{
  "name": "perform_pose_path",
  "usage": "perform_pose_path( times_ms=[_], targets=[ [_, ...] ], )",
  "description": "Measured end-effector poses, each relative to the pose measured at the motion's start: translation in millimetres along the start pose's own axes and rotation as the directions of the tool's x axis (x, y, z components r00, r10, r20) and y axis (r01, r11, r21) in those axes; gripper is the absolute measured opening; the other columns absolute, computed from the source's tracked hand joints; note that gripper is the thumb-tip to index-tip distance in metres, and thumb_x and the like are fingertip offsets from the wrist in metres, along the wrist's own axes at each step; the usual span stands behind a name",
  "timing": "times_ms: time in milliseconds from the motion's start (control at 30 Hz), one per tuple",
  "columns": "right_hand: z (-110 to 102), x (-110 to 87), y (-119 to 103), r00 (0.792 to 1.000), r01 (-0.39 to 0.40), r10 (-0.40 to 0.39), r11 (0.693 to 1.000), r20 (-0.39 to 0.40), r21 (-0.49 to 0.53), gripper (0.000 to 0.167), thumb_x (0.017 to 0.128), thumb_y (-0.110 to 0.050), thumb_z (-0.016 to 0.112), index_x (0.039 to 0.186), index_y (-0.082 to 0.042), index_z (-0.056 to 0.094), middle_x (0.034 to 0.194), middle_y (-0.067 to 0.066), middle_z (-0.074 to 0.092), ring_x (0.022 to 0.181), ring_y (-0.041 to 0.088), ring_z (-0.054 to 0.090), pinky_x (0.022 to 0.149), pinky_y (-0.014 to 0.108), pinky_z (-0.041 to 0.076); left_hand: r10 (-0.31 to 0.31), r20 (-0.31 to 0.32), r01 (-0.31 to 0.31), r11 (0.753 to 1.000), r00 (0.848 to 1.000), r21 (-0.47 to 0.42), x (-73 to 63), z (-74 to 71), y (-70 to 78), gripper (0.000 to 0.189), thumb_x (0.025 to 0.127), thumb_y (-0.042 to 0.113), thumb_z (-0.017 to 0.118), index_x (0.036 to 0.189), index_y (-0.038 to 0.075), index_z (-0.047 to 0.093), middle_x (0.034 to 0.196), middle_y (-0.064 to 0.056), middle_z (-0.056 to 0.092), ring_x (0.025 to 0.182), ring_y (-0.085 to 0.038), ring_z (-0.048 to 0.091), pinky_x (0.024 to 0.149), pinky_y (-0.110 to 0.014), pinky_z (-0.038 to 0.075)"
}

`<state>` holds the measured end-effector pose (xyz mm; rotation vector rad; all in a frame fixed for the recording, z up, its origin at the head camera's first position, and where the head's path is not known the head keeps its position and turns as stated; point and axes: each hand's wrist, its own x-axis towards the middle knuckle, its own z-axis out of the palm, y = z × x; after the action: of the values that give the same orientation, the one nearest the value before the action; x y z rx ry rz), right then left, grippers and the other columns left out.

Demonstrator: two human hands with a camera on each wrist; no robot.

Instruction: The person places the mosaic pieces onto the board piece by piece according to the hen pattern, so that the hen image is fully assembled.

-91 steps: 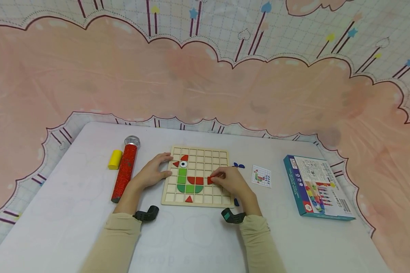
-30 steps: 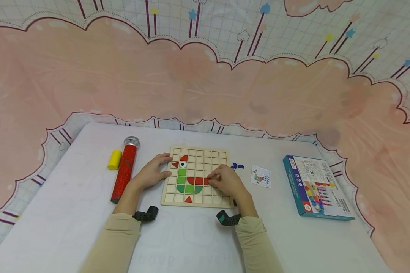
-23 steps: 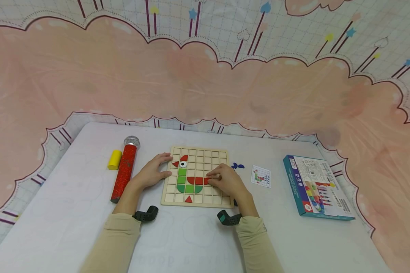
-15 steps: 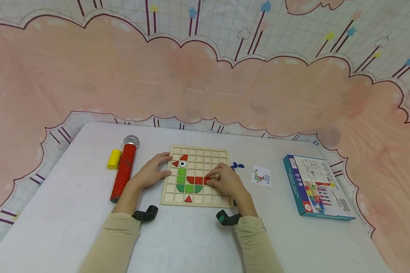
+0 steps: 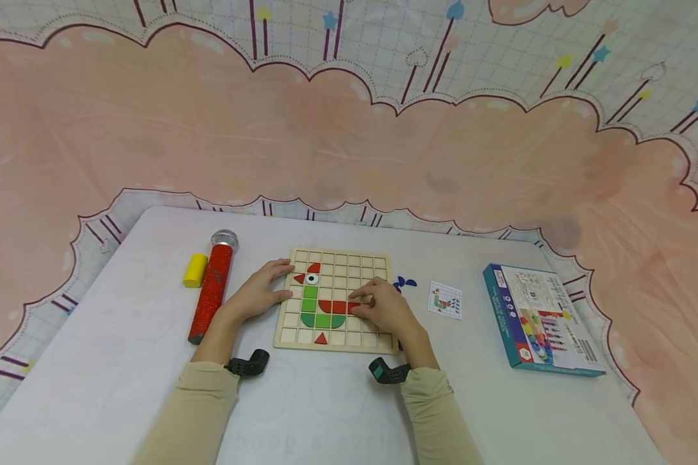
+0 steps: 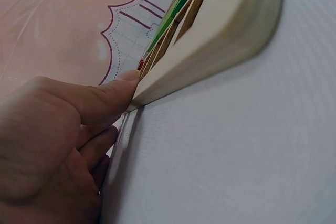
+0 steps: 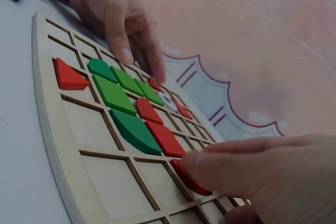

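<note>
A wooden grid board lies on the white table, with red and green pieces set in its cells and an eye disc near the upper left. My left hand rests against the board's left edge, thumb and fingertips touching it. Over the middle right, my right hand pinches a red curved-edge piece at a cell beside a red square. Fingertips partly cover that piece. Below sit green pieces, and a red triangle lies in the bottom row.
Blue petal-shaped pieces and a pattern card lie right of the board. Farther right is a flat printed box. A red glitter microphone and a yellow cylinder lie on the left.
Since three seconds ago my right hand has moved slightly left, bringing the red piece against the red square. Over the last second it barely shifts. My left hand stays at the board's edge.
</note>
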<state>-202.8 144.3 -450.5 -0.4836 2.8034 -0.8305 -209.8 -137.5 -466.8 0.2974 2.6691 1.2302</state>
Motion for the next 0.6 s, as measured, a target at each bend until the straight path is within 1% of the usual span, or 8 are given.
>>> perform_pose_path(
  times_ms=[133, 200, 433, 600],
  targets=[
    [3.7, 1.0, -2.9, 1.0, -0.007, 0.006, 1.0, 0.025, 0.026, 0.028, 0.08, -0.035, 0.075, 0.107, -0.026, 0.073, 0.101, -0.001, 0.054, 0.079, 0.013, 0.049, 0.062, 0.025, 0.043, 0.001, 0.001, -0.001, 1.0, 1.0, 0.001, -0.1, -0.2, -1.1, 0.057, 0.089, 0.013, 0.065, 0.141, 0.005, 0.044, 0.154, -0.012, 0.029, 0.144, -0.035, 0.021, 0.116, -0.054, 0.02],
    [5.2, 1.4, -3.5, 1.0, -0.004, 0.003, 1.0, 0.03, 0.02, 0.029, 0.08, -0.037, 0.075, 0.107, -0.026, 0.073, 0.099, -0.002, 0.052, 0.08, 0.013, 0.048, 0.061, 0.024, 0.042, 0.004, 0.002, -0.004, 1.0, 1.0, 0.001, 0.5, 0.0, -1.2, 0.057, 0.089, 0.013, 0.065, 0.141, 0.005, 0.044, 0.154, -0.012, 0.028, 0.144, -0.035, 0.021, 0.116, -0.054, 0.02],
    [7.2, 1.9, -4.8, 1.0, -0.006, 0.007, 1.0, 0.019, -0.009, 0.026, 0.079, -0.037, 0.076, 0.103, -0.027, 0.075, 0.1, -0.002, 0.051, 0.08, 0.013, 0.047, 0.06, 0.024, 0.041, 0.001, 0.004, -0.001, 1.0, 1.0, -0.002, 1.2, 0.4, -1.2, 0.057, 0.089, 0.013, 0.065, 0.141, 0.004, 0.044, 0.155, -0.012, 0.028, 0.144, -0.035, 0.021, 0.117, -0.054, 0.019],
    [2.1, 0.5, -3.1, 1.0, -0.007, 0.007, 1.0, 0.011, 0.015, 0.028, 0.08, -0.036, 0.075, 0.106, -0.026, 0.074, 0.102, -0.002, 0.052, 0.079, 0.014, 0.047, 0.062, 0.025, 0.042, -0.005, 0.004, 0.005, 1.0, 1.0, 0.006, 0.7, 0.2, -1.3, 0.057, 0.089, 0.014, 0.065, 0.141, 0.005, 0.044, 0.155, -0.012, 0.028, 0.145, -0.035, 0.02, 0.116, -0.055, 0.019]
  ],
)
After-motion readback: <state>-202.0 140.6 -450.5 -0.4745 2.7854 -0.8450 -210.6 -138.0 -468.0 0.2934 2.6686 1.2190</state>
